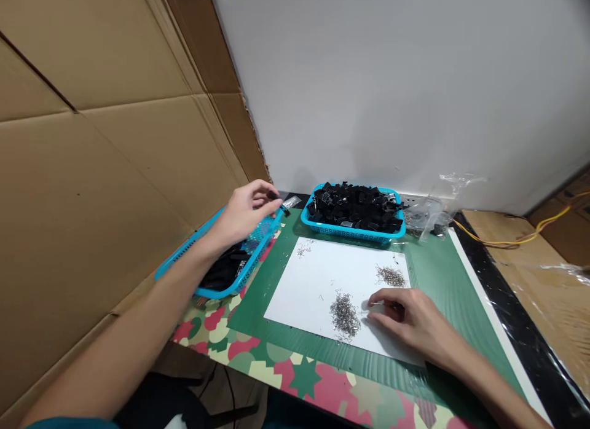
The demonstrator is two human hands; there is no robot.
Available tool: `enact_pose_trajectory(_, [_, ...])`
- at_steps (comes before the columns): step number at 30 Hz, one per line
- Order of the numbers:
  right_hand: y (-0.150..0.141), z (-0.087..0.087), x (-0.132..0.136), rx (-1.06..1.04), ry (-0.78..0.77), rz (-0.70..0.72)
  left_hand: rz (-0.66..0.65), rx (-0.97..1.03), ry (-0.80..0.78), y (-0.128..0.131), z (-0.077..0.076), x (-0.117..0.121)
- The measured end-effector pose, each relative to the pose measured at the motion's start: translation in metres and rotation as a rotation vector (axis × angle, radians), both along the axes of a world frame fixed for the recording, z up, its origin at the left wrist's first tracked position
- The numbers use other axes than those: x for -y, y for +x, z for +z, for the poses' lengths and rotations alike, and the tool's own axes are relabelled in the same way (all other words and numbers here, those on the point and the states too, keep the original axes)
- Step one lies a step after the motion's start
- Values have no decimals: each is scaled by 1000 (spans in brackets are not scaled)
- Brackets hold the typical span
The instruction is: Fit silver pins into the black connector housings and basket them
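My left hand [253,209] is over the far end of the left blue basket, its thumb and fingers closed on a small black plastic piece [286,211] that pokes out past the fingertips. My right hand [408,318] rests low over the white sheet [299,287], thumb and forefinger a little apart; nothing shows between them. Just left of those fingertips lies a heap of tiny bent metal wire pieces [345,315]. Behind the hand is a smaller heap of the same wire pieces [391,276].
A blue basket [353,232] piled with black plastic pieces stands at the back. The left blue basket [235,291] holds more black pieces, partly behind my forearm. Clear plastic bags [426,217] lie at the back right. Cardboard [115,171] walls the left side; a yellow cable [530,235] runs right.
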State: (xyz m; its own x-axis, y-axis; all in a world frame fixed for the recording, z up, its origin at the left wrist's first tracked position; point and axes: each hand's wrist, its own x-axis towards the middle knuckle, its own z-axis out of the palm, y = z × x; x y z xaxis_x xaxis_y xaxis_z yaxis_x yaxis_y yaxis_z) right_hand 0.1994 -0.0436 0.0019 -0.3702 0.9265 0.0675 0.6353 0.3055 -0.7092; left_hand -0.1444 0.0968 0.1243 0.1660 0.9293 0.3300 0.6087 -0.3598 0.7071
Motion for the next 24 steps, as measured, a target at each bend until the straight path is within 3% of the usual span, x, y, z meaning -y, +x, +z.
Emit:
enact_pose_trajectory(3, [-8, -2, 4, 42, -19, 27, -133, 70, -46, 46, -13, 25])
enact_pose_trajectory(6, [-10, -4, 6, 52, -28, 48, -257, 134, -192, 83, -34, 44])
enact_pose_trajectory(11, [-8, -6, 3, 40, -63, 17, -384, 321, -371, 125, -74, 52])
enact_pose_trajectory(16, [-3, -6, -3, 70, -127, -77, -340, 470, -515, 140, -103, 53])
enact_pose_trajectory(24, [3, -1, -4, 3, -204, -74, -379, 575, -559, 130, -112, 57])
